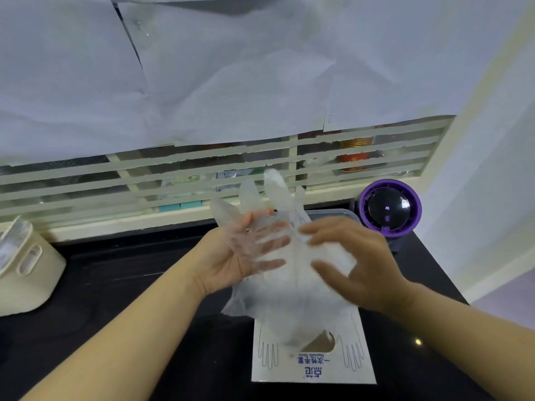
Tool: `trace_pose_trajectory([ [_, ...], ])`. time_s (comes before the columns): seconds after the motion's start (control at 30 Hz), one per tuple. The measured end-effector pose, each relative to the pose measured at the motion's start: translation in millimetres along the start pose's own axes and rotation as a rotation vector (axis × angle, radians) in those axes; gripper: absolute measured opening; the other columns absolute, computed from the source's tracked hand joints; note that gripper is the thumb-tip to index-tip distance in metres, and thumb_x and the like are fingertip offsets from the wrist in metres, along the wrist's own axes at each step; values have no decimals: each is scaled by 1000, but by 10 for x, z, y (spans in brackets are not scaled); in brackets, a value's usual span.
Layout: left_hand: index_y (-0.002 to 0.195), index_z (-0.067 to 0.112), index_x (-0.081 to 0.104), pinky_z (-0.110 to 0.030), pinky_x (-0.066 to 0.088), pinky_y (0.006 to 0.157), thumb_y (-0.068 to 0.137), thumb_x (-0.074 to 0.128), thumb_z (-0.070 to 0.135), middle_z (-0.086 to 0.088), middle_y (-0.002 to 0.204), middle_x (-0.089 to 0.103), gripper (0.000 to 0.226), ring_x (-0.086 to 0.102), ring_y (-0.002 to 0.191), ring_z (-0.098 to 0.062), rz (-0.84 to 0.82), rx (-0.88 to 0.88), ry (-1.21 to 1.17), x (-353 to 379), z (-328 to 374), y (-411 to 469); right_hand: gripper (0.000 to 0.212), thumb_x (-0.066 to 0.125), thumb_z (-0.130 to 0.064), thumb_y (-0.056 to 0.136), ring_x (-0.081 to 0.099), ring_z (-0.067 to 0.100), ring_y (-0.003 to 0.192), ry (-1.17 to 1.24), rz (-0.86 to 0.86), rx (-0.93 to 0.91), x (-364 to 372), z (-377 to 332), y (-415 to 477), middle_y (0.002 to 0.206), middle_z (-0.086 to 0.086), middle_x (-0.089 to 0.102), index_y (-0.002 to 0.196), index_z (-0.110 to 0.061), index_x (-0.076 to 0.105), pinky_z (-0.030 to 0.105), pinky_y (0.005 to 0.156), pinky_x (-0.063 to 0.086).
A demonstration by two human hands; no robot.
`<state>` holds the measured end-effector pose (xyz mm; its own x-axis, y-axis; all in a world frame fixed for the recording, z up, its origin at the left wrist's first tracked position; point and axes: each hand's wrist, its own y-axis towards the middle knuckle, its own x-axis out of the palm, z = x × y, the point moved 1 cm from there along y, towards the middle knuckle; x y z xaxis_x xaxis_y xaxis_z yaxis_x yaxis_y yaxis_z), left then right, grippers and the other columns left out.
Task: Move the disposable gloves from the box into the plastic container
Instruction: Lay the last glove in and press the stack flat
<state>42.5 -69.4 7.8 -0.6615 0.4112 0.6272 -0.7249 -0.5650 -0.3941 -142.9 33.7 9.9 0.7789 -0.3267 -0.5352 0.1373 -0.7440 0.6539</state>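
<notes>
Your left hand (243, 250) lies palm up with its fingers spread straight, and the thin see-through disposable gloves (289, 293) are draped over those fingers, so you see them through the film. Your right hand (356, 261) is opposite it, palm toward the bundle, fingers and thumb loosely spread and a little curved. It is blurred, so you cannot tell whether it pinches the film or only touches it.

The gloves hang between your two hands as one crumpled bunch, their empty finger parts pointing up and away from you, the cuff end trailing down over the far edge of the box (312, 369). That white box lies flat on the black counter (130, 285) just below your hands, printed with glove outlines and blue lettering, its cut-out opening facing up.

Beyond the bundle, a rim of the plastic container (333, 213) shows on the counter. Just to its right stands a round purple and black device (389, 208). Far to your left sits a cream bin (26, 270), and behind everything runs a pale window grille (202, 163) partly covered with white paper
</notes>
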Motion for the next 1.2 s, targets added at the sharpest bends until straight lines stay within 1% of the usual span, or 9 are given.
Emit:
trace_pose_trajectory([
  [0.07, 121, 15, 60, -51, 58, 77, 100, 37, 34, -14, 126, 64, 37, 68, 103, -30, -17, 2, -34, -9, -25, 26, 46, 67, -48, 79, 56, 5, 114, 56, 122, 449, 63, 85, -59, 123, -13, 59, 119, -30, 54, 30, 97, 49],
  [0.13, 116, 16, 61, -51, 58, 78, 102, 33, 35, -13, 123, 66, 37, 69, 103, -29, -19, 12, -42, 4, -44, 61, 78, 72, -60, 65, 52, 14, 122, 420, -53, 983, 133, 135, -88, 134, -6, 54, 132, -29, 47, 37, 104, 44],
  [0.23, 115, 16, 59, -53, 57, 79, 103, 31, 35, -14, 119, 69, 36, 70, 100, -29, 7, 27, -48, 16, -47, 93, 55, 71, -48, 73, 63, 23, 101, 1030, -297, 1316, 147, 101, -78, 105, 3, 69, 116, -16, 63, 46, 101, 44],
  [0.33, 106, 15, 60, -53, 58, 77, 102, 34, 33, -16, 119, 67, 32, 70, 100, -30, 23, 46, -79, -46, -34, 77, 20, 69, -20, 79, 60, 16, 70, 1083, -199, 1310, 64, 129, 0, 74, 2, 62, 95, -8, 65, 34, 84, 53],
  [0.53, 118, 19, 60, -46, 60, 69, 102, 35, 33, -11, 120, 68, 32, 71, 95, -26, 63, 91, -113, -138, -62, 62, 14, 62, -5, 74, 61, 20, 73, 1135, 140, 1257, -55, 330, 26, 81, 8, 64, 87, -8, 67, 37, 77, 58],
  [0.67, 119, 22, 63, -45, 61, 67, 98, 43, 31, -10, 119, 69, 30, 72, 93, -25, 149, 151, -156, -84, -121, 107, 39, 67, -31, 81, 58, 31, 116, 1202, 303, 1347, 22, 426, -94, 120, 14, 60, 115, -11, 68, 42, 91, 54],
  [0.9, 110, 21, 68, -48, 58, 76, 100, 45, 34, -13, 117, 69, 28, 70, 100, -26, 177, 185, -243, -93, -206, 174, 77, 66, -5, 87, 66, 16, 78, 595, 438, 1141, 138, 315, -82, 85, 14, 64, 150, -22, 24, 31, 84, 56],
  [1.07, 145, 28, 35, -55, 56, 82, 79, 47, 70, -14, 134, 59, 79, 60, 119, -35, 16, 116, -227, -166, -189, 96, 43, 53, -1, 94, 61, 12, 70, 208, 290, 768, -7, 264, 88, 94, -1, 67, 127, -30, 51, 19, 68, 54],
  [1.2, 142, 25, 45, -50, 57, 83, 58, 91, 38, -11, 136, 58, 97, 61, 116, -36, -59, 55, -43, -113, -257, 108, 33, 53, -8, 95, 59, 41, 81, 182, 139, 721, -91, 232, 258, 78, -10, 68, 105, -37, 62, 46, 73, 56],
])
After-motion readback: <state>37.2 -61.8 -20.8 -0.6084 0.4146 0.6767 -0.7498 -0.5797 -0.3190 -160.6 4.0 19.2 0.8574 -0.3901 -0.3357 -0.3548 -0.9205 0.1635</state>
